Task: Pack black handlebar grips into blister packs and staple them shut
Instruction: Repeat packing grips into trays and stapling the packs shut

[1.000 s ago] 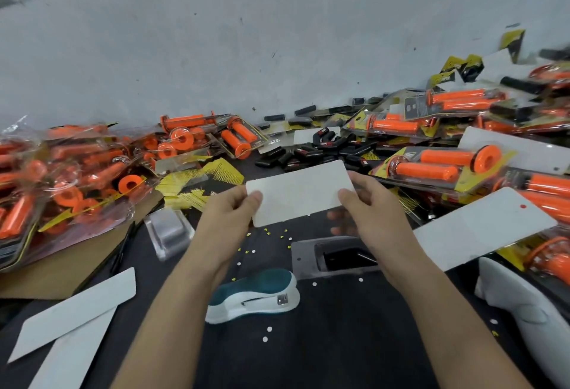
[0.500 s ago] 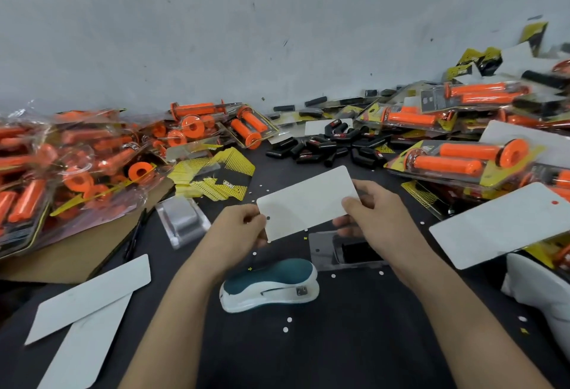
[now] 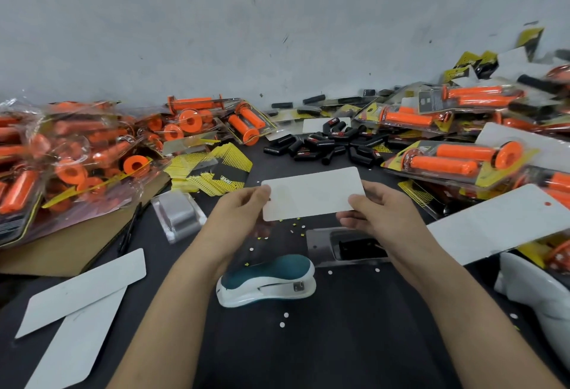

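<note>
Both hands pinch a white backing card (image 3: 311, 192) by its short ends. The left hand (image 3: 243, 212) holds the left edge between thumb and fingers, the right hand (image 3: 382, 216) grips the right edge, and the card hangs roughly level above the dark table (image 3: 354, 342).

Just below the right hand lies a clear blister pack (image 3: 319, 246) with something black in its pocket, which I take for one of the black grips. No card covers it. The stapler (image 3: 266, 280) sits idle between the wrists.

Further back, a loose heap of black grips (image 3: 324, 145) lies well apart from the hands. The sealed packs piled to either side show orange grips (image 3: 444, 165).

I'd judge this pack about half done: filled, with the card and the stapling yet to come, and plenty of black grips left to pack.
</note>
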